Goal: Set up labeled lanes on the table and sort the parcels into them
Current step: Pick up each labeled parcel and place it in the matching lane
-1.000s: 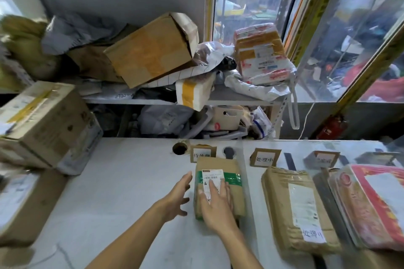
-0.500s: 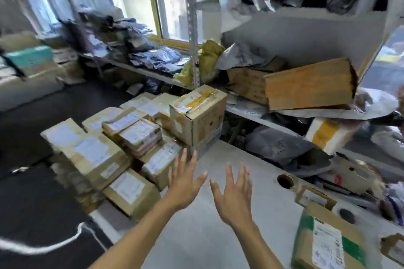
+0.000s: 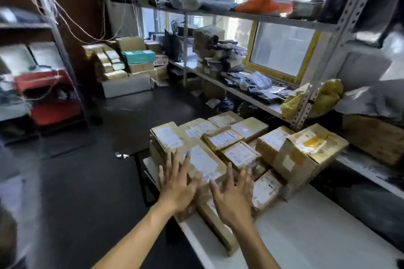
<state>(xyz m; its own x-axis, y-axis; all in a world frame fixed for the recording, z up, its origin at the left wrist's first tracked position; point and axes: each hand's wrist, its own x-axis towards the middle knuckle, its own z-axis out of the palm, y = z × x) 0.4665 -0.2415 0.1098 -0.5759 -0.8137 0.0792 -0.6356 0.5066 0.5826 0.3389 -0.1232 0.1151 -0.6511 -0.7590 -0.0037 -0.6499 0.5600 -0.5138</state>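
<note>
Both spread hands (image 3: 203, 190) just above nearest labelled parcel (image 3: 202, 162)

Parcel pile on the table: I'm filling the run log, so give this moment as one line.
phase: reaching | left hand: open, above top parcel | right hand: open, beside it | parcel pile: unsorted on table

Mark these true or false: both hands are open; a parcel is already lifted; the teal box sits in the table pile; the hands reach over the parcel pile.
1. Both hands are open: true; left hand and right hand have spread fingers.
2. A parcel is lifted: false; neither hand grips anything.
3. The teal box sits in the table pile: false; it is on a far stack across the floor.
4. The hands reach over the parcel pile: true.
</note>
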